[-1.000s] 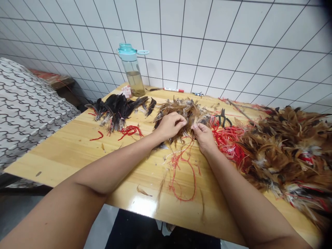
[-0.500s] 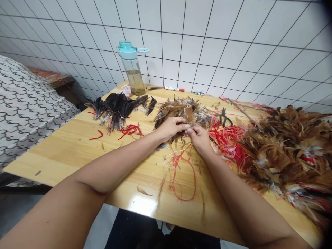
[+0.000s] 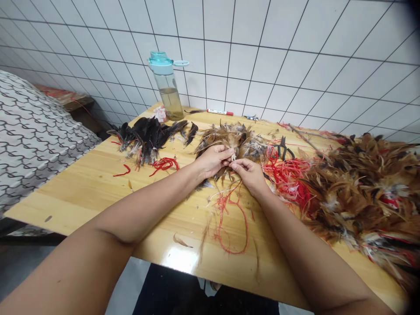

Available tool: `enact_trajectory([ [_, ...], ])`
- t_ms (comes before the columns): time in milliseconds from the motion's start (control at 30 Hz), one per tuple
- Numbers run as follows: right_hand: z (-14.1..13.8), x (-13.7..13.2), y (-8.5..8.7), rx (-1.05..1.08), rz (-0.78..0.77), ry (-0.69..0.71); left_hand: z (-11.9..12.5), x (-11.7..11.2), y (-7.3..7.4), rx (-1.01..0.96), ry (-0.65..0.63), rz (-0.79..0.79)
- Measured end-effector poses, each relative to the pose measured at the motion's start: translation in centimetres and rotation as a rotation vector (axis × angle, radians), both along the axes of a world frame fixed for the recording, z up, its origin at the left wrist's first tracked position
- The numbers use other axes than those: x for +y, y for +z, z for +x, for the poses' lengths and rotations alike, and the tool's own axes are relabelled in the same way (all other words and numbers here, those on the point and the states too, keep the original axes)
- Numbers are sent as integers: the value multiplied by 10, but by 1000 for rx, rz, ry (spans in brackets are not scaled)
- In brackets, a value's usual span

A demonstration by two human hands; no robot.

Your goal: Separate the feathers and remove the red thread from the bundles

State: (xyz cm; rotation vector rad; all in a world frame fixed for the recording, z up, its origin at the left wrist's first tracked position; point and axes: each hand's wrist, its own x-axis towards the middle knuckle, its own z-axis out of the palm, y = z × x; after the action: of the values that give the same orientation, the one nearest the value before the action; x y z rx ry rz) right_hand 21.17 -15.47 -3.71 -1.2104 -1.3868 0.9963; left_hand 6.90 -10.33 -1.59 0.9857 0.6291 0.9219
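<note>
My left hand (image 3: 211,160) and my right hand (image 3: 250,173) meet over the middle of a wooden table (image 3: 98,188). Both pinch a small bunch of brown feathers (image 3: 233,156) by its pale quill ends, at the front of a loose heap of brown feathers (image 3: 236,136). The fingers of both hands are closed on the bunch. A tangle of red string (image 3: 229,218) trails from under my hands toward the table's near edge.
A pile of black feathers (image 3: 147,135) and red string scraps (image 3: 164,165) lie to the left. Black pliers (image 3: 282,148), more red string (image 3: 288,175) and a big mound of brown feathers (image 3: 367,188) fill the right. A water bottle (image 3: 167,87) and a marker (image 3: 219,112) stand by the tiled wall.
My two hands came together from slightly apart; the right hand moved left and the pale quill ends of the bunch now show between the fingertips.
</note>
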Motion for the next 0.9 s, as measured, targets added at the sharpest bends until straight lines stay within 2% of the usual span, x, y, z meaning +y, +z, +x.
enact_trajectory([
  [333, 2, 3, -2, -35, 46, -58, 1, -4, 2, -32, -51, -75],
  [900, 1, 1, -4, -88, 81, -50, 5, -8, 3, -104, -24, -94],
])
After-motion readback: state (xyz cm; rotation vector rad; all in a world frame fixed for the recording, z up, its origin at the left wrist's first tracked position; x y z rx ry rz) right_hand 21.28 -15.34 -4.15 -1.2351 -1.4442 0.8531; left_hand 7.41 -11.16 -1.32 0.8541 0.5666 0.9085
